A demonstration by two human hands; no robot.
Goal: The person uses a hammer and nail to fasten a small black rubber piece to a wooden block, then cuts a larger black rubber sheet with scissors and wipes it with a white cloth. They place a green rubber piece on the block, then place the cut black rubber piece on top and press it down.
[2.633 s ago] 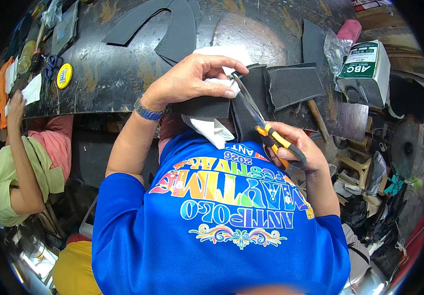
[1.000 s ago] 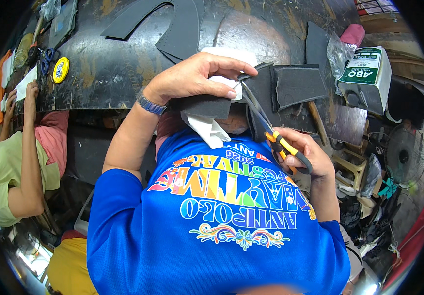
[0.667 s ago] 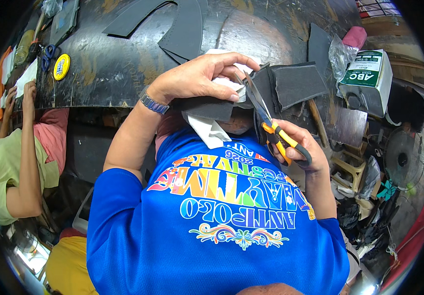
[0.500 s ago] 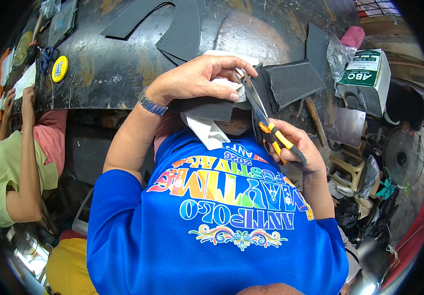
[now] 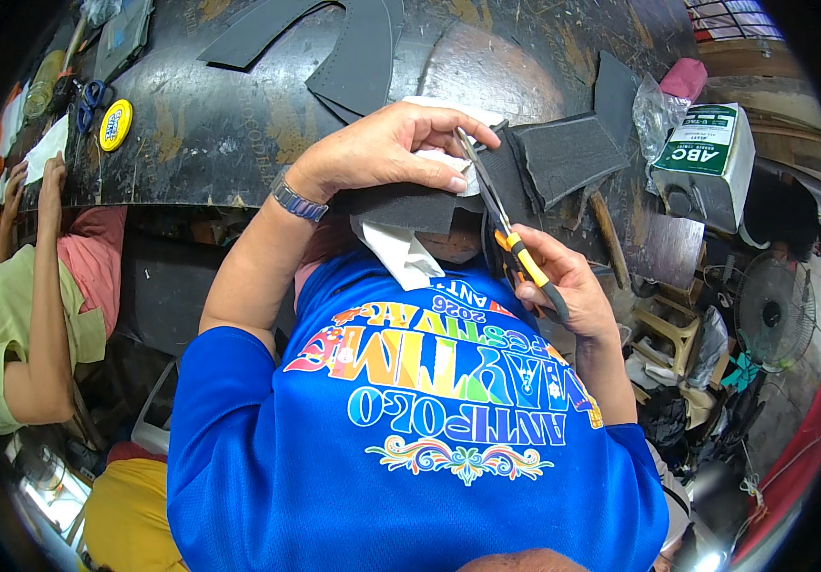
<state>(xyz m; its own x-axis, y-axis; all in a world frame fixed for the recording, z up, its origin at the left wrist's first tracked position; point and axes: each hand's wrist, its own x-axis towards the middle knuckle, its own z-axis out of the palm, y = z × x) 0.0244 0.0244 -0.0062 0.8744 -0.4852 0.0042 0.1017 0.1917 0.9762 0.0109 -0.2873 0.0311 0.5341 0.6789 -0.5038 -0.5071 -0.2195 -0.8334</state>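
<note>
My right hand (image 5: 570, 286) is closed around the yellow, orange and black handles of a pair of scissors (image 5: 525, 255). The blades point away from me, nearly together, at the edge of a black sheet piece (image 5: 396, 208). With thumb and fingers, my left hand (image 5: 386, 148) grips this piece and the white lining material (image 5: 401, 255) that shows above and below it. The blade tips lie close to my left fingertips. Just right of the blades, another black panel (image 5: 572, 157) rests on the table; how it joins the held piece is hidden.
Black cut pieces (image 5: 358, 62) lie farther back on the dark table (image 5: 239, 114). To the left are a round yellow tin (image 5: 116, 126), blue-handled scissors (image 5: 92, 100) and another person's hands (image 5: 51, 181) holding white material. A white and green can (image 5: 706, 157) stands at the right, near a wooden-handled tool (image 5: 608, 238).
The scissors have closed: their handles have come together and the blades have narrowed. My left hand keeps its hold in nearly the same place. The view has shifted slightly.
</note>
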